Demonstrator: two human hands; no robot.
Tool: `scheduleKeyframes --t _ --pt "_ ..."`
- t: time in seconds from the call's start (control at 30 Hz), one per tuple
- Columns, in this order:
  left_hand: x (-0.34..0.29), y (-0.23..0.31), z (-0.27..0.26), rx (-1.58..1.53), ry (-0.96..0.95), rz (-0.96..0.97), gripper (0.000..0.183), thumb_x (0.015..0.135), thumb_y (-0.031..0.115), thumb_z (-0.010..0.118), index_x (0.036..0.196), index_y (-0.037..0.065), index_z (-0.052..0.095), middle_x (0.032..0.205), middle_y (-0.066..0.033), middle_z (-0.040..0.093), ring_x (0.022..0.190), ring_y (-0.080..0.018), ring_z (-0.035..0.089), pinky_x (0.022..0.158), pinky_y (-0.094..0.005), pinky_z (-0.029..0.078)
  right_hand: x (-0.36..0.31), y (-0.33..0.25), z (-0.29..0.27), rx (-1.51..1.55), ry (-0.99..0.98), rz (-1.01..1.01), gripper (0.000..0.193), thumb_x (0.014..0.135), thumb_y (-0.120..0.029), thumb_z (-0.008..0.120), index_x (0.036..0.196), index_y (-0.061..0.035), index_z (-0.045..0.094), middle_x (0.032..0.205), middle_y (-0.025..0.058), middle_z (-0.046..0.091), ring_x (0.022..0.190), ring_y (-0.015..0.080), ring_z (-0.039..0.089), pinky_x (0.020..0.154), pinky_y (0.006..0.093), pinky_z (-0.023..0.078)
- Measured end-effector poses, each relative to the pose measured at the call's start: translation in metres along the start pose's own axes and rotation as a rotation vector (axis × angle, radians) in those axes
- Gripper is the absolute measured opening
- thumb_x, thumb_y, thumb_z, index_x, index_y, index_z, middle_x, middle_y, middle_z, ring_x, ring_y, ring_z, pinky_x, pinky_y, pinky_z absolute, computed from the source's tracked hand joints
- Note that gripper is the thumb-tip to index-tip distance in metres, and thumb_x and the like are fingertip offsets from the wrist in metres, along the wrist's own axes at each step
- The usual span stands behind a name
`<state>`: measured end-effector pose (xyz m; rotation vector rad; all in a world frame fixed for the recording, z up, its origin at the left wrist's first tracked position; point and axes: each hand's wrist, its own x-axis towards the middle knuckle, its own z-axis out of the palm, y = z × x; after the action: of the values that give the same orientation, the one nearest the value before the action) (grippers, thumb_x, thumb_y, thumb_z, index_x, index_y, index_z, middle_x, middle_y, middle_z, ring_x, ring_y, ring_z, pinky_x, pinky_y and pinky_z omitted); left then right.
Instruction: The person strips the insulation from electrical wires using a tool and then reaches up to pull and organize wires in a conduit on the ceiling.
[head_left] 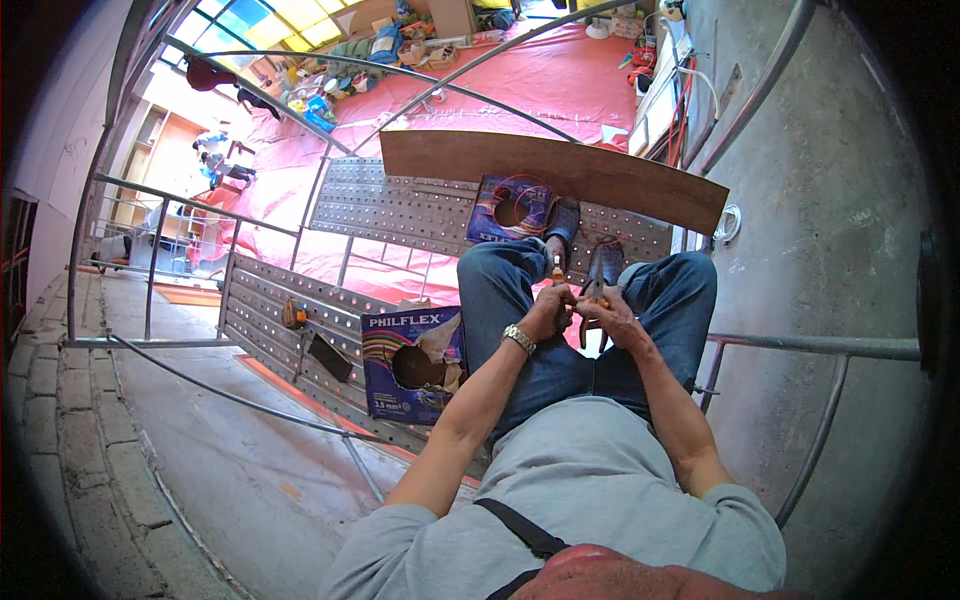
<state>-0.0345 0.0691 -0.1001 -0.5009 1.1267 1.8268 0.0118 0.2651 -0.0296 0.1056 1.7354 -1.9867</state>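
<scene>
Both hands are close together above my lap, between my knees. My right hand (618, 322) is closed round a pair of pliers (590, 325) with orange and black handles. My left hand (543, 314) is closed beside it, fingertips nearly touching the right hand. From its top sticks a slim orange-handled tool (557, 270); its exact kind is too small to tell. Left of my legs stands a purple-blue cable box (385, 385) with a torn round opening. Past my feet lies a second cable box (485, 222) with loops of pinkish-red wire (540, 183) at its opening.
I sit on scaffolding with perforated metal planks (345, 205). A long wooden board (450, 160) runs beyond my feet. A yellow-black tape measure (293, 313) and a dark flat rectangular object (330, 357) lie at left. Steel rails (820, 346) surround me; a concrete wall (830, 200) rises at right.
</scene>
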Motion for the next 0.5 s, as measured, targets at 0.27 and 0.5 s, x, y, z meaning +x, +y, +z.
scheduleKeyframes --t 0.27,0.5 --pt "-0.008 0.007 0.026 0.005 0.051 -0.025 0.026 0.088 0.02 0.06 0.108 0.01 0.047 0.077 -0.0089 0.058 0.058 -0.0213 0.057 0.05 -0.0363 0.05 0.017 0.02 -0.031 0.688 0.47 0.208 0.026 0.094 -0.03 0.068 0.091 -0.0066 0.057 0.074 0.0097 0.065 0.061 0.0241 0.069 0.055 0.0368 0.06" --pt "0.005 -0.007 0.018 0.125 0.173 0.018 0.026 0.092 0.019 0.061 0.107 0.009 0.044 0.076 -0.0083 0.057 0.054 -0.0207 0.055 0.044 -0.0331 0.046 0.021 0.024 -0.016 0.239 0.537 0.206 0.017 0.09 -0.016 0.067 0.103 -0.0068 0.059 0.081 0.0051 0.063 0.067 0.0166 0.064 0.059 0.0315 0.054"
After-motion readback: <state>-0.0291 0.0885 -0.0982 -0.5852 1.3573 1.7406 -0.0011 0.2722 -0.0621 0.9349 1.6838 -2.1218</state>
